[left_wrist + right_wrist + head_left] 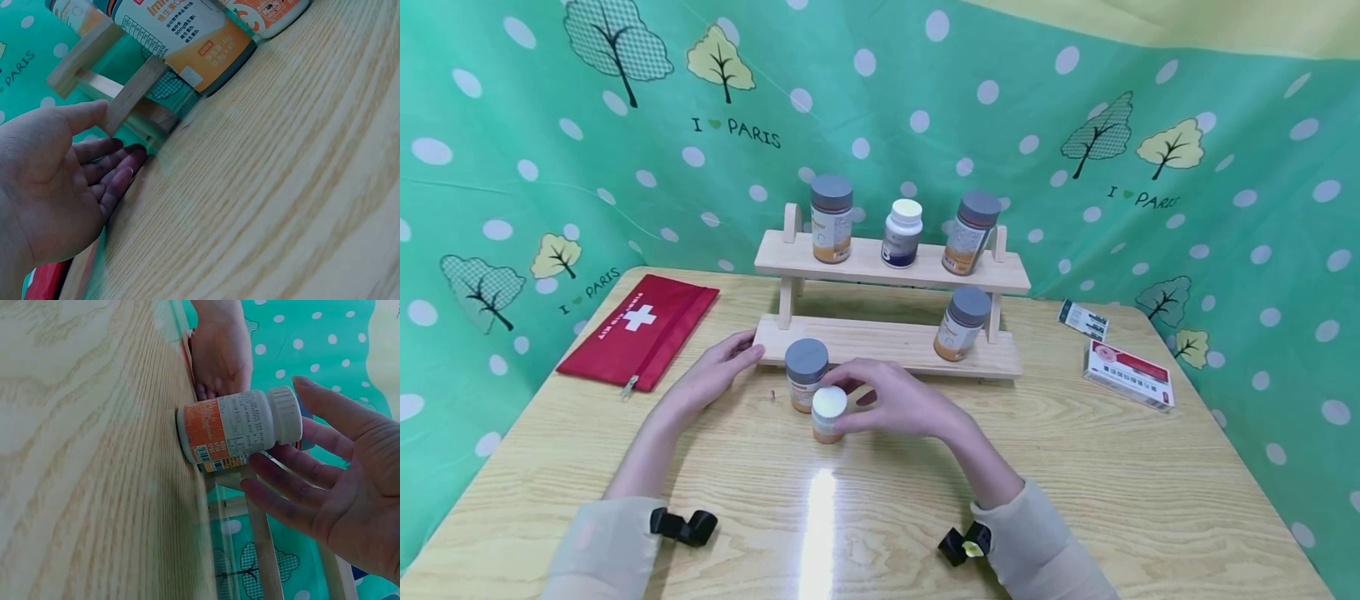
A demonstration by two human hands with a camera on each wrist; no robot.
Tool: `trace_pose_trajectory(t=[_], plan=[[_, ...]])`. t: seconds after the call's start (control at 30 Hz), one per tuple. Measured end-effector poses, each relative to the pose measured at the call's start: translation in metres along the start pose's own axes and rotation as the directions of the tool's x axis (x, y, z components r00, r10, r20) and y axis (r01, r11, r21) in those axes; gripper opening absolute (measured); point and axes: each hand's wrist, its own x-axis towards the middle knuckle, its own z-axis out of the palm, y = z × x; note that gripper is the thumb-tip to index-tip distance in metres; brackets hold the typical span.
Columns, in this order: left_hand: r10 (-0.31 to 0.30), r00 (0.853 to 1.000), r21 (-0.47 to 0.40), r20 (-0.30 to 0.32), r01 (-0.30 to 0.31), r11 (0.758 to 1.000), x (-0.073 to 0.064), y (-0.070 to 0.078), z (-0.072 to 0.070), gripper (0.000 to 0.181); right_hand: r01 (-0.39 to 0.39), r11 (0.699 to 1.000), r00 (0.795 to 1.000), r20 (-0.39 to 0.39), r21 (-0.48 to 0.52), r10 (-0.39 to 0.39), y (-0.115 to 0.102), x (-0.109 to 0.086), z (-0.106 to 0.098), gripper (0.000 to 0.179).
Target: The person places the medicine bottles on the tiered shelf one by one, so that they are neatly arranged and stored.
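A small white-capped bottle (829,402) with an orange-and-white label stands upright on the table. My right hand (895,400) is around its cap; in the right wrist view the thumb and fingers (294,509) are spread beside the bottle (234,425), not closed on it. Just behind stands a grey-lidded bottle (807,367), whose orange-and-white label (187,40) shows in the left wrist view. At the left end of the lower shelf of a two-tier wooden rack (880,346), my left hand (718,375) touches the board with its thumb, its other fingers relaxed.
On the upper shelf are two grey-lidded bottles (832,218) (972,233) and a white-capped bottle (902,233); another grey-lidded bottle (962,323) is on the lower shelf. A red first aid pouch (640,329) lies left. A medicine box (1127,375) and blister pack (1083,320) lie right.
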Motion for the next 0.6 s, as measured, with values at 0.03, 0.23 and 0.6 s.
trace_pose_trajectory(t=[0.03, 0.23, 0.6], plan=[[0.000, 1.000, 0.000, 0.001, 0.000, 1.000, -0.0001, 0.0001, 0.0000, 0.080, -0.003, 1.000, 1.000, 0.003, 0.000, 0.003, 0.0005, 0.0005, 0.0004, 0.050], [0.000, 1.000, 0.005, 0.000, 0.000, 1.000, -0.0002, 0.0008, 0.0000, 0.080, -0.012, 1.000, 1.000, 0.005, 0.013, 0.012, 0.0029, 0.0023, 0.0023, 0.050], [-0.007, 1.000, 0.006, 0.001, 0.007, 1.000, -0.0005, 0.0017, 0.0001, 0.081, -0.026, 0.998, 1.000, -0.006, 0.057, 0.026, 0.0027, 0.0042, 0.0049, 0.046]])
